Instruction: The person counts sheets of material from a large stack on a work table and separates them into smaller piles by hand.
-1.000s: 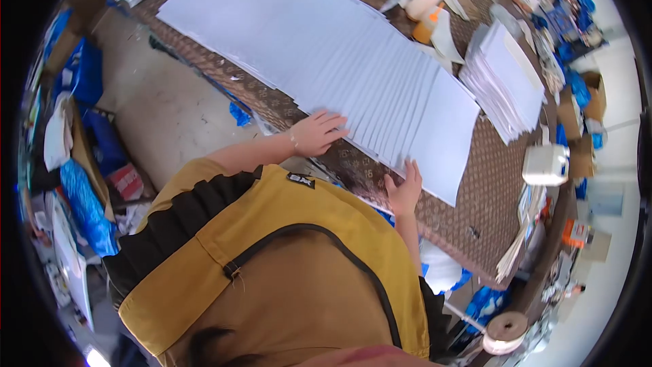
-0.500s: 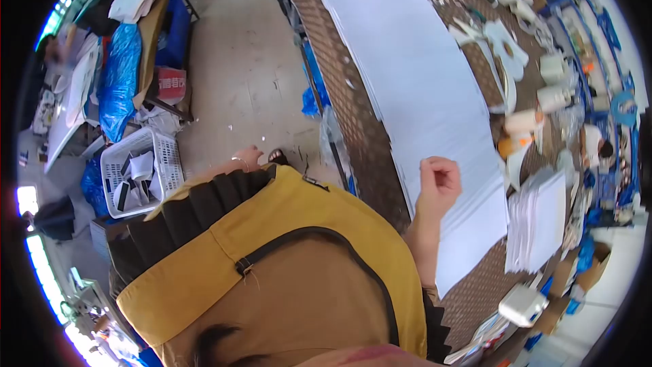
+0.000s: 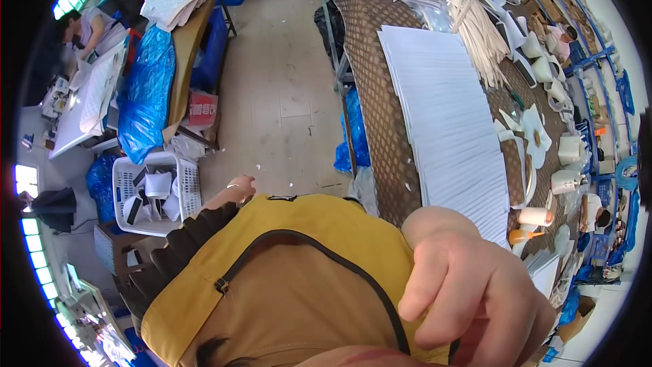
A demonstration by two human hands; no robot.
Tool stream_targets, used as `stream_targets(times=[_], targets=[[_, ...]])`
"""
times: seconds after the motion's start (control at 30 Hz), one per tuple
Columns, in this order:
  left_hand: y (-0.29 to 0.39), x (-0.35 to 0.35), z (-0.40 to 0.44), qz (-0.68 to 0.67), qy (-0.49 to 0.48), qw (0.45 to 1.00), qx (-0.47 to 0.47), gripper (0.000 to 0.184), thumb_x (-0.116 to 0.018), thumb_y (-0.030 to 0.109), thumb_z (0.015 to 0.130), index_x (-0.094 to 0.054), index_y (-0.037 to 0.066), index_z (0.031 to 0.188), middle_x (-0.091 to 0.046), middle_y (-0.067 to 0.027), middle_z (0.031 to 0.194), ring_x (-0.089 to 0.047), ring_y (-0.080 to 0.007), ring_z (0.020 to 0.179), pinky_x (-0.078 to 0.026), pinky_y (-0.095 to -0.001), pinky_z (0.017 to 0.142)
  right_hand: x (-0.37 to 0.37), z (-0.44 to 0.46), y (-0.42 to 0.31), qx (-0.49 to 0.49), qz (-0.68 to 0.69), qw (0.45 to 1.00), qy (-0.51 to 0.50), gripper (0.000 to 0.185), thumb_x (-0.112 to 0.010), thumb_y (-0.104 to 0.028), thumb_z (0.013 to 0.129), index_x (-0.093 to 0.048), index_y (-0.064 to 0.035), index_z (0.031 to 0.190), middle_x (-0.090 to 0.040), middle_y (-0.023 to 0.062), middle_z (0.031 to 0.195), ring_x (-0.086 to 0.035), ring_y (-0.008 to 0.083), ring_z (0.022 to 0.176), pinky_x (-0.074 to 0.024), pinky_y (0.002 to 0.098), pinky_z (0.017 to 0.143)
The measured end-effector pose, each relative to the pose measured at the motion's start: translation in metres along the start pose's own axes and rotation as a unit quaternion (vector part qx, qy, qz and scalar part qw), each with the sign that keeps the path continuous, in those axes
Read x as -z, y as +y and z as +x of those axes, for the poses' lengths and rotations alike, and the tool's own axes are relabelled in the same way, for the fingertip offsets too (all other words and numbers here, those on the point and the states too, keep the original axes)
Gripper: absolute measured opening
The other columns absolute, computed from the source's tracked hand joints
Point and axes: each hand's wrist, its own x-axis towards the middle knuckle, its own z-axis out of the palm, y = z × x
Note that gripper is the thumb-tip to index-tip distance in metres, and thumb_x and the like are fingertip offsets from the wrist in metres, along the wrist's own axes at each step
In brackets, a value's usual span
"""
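Observation:
My right hand (image 3: 475,285) is raised large and close to the camera at the lower right, its fingers curled inward with nothing visible in them. It overlaps the near end of a fanned stack of white sheets (image 3: 448,115) on the brown patterned table (image 3: 377,81). My left hand (image 3: 242,183) hangs low beside the yellow apron (image 3: 326,217), over the floor. Its small visible fingers are loosely extended and seem empty. Neither hand visibly grips the sheets.
A white basket (image 3: 156,156) holding pale and dark pieces stands at left. Blue plastic (image 3: 146,95) covers part of a side table. Another person (image 3: 95,30) works at upper left. Beige strips (image 3: 468,20), a white bottle (image 3: 536,216) and an orange-tipped bottle (image 3: 521,236) lie on the patterned table.
Both hands have left the sheets. My left hand dropped to the side, while my right hand rose towards the camera. The view swung left, showing more floor and the basket.

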Motion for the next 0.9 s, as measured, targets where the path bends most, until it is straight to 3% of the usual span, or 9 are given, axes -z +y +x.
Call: stream_targets(times=[0.07, 0.33, 0.43, 0.47, 0.57, 0.7, 0.77, 0.83, 0.9], targets=[[-0.006, 0.011, 0.012, -0.020, 0.017, 0.998, 0.057, 0.049, -0.062, 0.027, 0.071, -0.053, 0.010, 0.116, -0.054, -0.0154, 0.114, -0.052, -0.0321, 0.103, -0.043, -0.0393, 0.088, 0.025, 0.004, 0.012, -0.016, 0.031, 0.999, -0.038, 0.011, -0.058, -0.005, 0.078, -0.051, -0.0123, 0.074, -0.057, 0.0002, 0.096, -0.045, 0.0126, 0.049, -0.0293, 0.0191, 0.038], [0.013, 0.082, 0.109, -0.096, -0.029, 0.993, 0.060, 0.048, -0.060, 0.024, 0.070, -0.053, 0.013, 0.117, -0.057, -0.0156, 0.109, -0.053, -0.0326, 0.102, -0.042, -0.0386, 0.089, 0.144, -0.008, 0.039, 0.067, 0.009, 0.997, 0.025, 0.023, -0.072, -0.009, 0.068, -0.055, -0.0065, 0.082, -0.061, 0.0035, 0.091, -0.057, 0.0179, 0.062, -0.0470, 0.0313, 0.054], [0.025, 0.150, 0.144, -0.063, -0.026, 0.997, 0.041, 0.047, -0.058, 0.023, 0.071, -0.053, 0.013, 0.117, -0.058, -0.0154, 0.109, -0.053, -0.0326, 0.102, -0.042, -0.0386, 0.089, 0.209, 0.014, 0.037, 0.086, 0.058, 0.994, -0.039, 0.015, -0.060, 0.001, 0.073, -0.052, -0.0116, 0.073, -0.056, -0.0007, 0.092, -0.042, 0.0112, 0.045, -0.0253, 0.0170, 0.035], [0.037, 0.176, 0.162, -0.053, -0.023, 0.998, 0.022, 0.046, -0.057, 0.022, 0.071, -0.053, 0.014, 0.117, -0.058, -0.0153, 0.109, -0.053, -0.0326, 0.102, -0.042, -0.0386, 0.089, 0.227, 0.017, 0.035, 0.091, 0.050, 0.994, -0.039, 0.015, -0.060, 0.001, 0.073, -0.052, -0.0116, 0.073, -0.056, -0.0007, 0.092, -0.042, 0.0112, 0.045, -0.0253, 0.0170, 0.035], [0.102, 0.284, 0.200, 0.001, 0.092, 0.996, 0.022, 0.043, -0.053, 0.019, 0.074, -0.053, 0.013, 0.116, -0.056, -0.0154, 0.111, -0.052, -0.0314, 0.104, -0.041, -0.0381, 0.089, 0.265, 0.019, 0.034, 0.110, -0.020, 0.993, 0.040, 0.014, -0.061, 0.001, 0.073, -0.054, -0.0110, 0.073, -0.056, -0.0003, 0.092, -0.042, 0.0113, 0.045, -0.0260, 0.0174, 0.035], [0.195, 0.406, 0.302, 0.082, 0.302, 0.934, -0.173, 0.038, -0.054, 0.024, 0.076, -0.049, 0.010, 0.111, -0.052, -0.0145, 0.108, -0.052, -0.0327, 0.098, -0.043, -0.0402, 0.083, 0.299, 0.020, 0.046, 0.118, -0.114, 0.970, 0.179, 0.013, -0.061, 0.001, 0.073, -0.055, -0.0102, 0.073, -0.057, 0.0004, 0.093, -0.041, 0.0115, 0.045, -0.0268, 0.0178, 0.035], [0.262, 0.466, 0.340, 0.112, 0.393, 0.877, -0.253, 0.044, -0.056, 0.022, 0.074, -0.047, 0.012, 0.116, -0.047, -0.0125, 0.117, -0.046, -0.0308, 0.107, -0.039, -0.0417, 0.089, 0.328, 0.022, 0.046, 0.098, -0.117, 0.978, 0.143, 0.011, -0.061, 0.000, 0.073, -0.056, -0.0098, 0.073, -0.057, 0.0013, 0.094, -0.042, 0.0118, 0.045, -0.0277, 0.0183, 0.036], [0.329, 0.520, 0.375, 0.165, 0.407, 0.852, -0.286, 0.061, -0.062, 0.023, 0.071, -0.038, 0.014, 0.127, -0.038, -0.0153, 0.128, -0.041, -0.0360, 0.114, -0.036, -0.0445, 0.093, 0.353, 0.020, 0.044, 0.056, -0.098, 0.992, 0.063, 0.008, -0.061, -0.002, 0.074, -0.057, -0.0091, 0.074, -0.058, 0.0030, 0.097, -0.042, 0.0124, 0.046, -0.0296, 0.0193, 0.036], [0.384, 0.556, 0.423, 0.203, 0.445, 0.809, -0.326, 0.065, -0.062, 0.023, 0.070, -0.035, 0.015, 0.129, -0.036, -0.0157, 0.131, -0.038, -0.0374, 0.117, -0.035, -0.0462, 0.094, 0.361, 0.020, 0.049, 0.047, -0.196, 0.973, 0.112, 0.006, -0.061, -0.004, 0.076, -0.058, -0.0091, 0.075, -0.058, 0.0040, 0.099, -0.044, 0.0134, 0.048, -0.0319, 0.0199, 0.037]])
